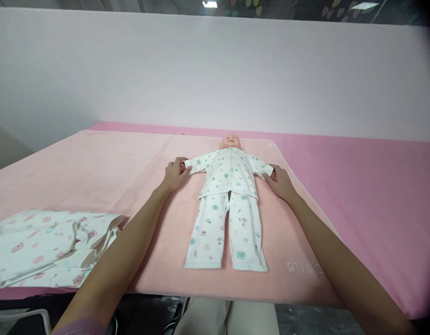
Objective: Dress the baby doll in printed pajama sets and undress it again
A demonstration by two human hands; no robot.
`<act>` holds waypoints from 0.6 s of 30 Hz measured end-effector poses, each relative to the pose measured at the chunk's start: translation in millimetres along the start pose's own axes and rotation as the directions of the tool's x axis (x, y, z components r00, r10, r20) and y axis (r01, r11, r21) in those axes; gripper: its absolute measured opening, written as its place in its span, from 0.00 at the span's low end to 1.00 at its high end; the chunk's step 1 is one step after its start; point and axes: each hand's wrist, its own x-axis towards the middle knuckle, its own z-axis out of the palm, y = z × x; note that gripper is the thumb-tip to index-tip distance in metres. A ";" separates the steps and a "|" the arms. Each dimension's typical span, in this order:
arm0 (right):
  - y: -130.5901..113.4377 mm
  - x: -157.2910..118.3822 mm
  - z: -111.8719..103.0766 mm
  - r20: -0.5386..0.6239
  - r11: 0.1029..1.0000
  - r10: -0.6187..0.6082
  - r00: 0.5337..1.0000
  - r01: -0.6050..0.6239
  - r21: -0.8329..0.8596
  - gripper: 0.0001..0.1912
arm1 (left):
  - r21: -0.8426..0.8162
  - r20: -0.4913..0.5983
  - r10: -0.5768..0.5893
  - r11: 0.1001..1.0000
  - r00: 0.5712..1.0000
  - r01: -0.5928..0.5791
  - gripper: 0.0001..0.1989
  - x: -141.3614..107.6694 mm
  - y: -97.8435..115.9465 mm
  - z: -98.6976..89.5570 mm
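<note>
A baby doll (231, 141) lies on its back with its head at the far end. It is dressed in a white printed top (230, 172) with long sleeves and matching printed trousers (209, 232). Both sleeves stretch out sideways. My left hand (176, 174) is closed at the end of the left-side sleeve (198, 163), fingers and thumb around the cuff. At the opposite cuff, my right hand (280, 182) grips the right-side sleeve (260, 166). The doll's hands are mostly hidden by my fingers, and its feet do not show below the trouser legs.
Beneath the doll is a peach blanket (148, 260) spread over a pink table cover (375, 195). Folded white printed cloths (50, 246) lie at the near left, beside my left forearm. A white partition (215, 74) rises along the table's far side.
</note>
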 end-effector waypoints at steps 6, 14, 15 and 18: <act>1.1 -1.4 1.9 -0.194 0.998 0.057 0.979 -0.055 0.016 0.28 | -0.153 -0.116 0.014 0.988 0.993 -0.032 0.26 -4.1 6.1 -6.7; -4.8 -3.6 2.2 -0.157 0.997 0.044 0.987 -0.054 -0.061 0.36 | 0.053 -0.020 0.060 0.997 0.998 -0.059 0.43 -9.0 14.3 -5.2; -8.4 -3.5 1.5 -0.118 0.996 0.017 0.993 -0.027 -0.083 0.35 | 0.087 -0.018 0.074 0.994 0.997 -0.073 0.43 -8.4 15.1 -4.2; -17.9 -2.6 -0.8 0.013 0.989 -0.070 0.997 0.071 -0.128 0.26 | 0.158 -0.044 0.117 0.981 0.992 -0.109 0.36 -5.0 15.3 -1.0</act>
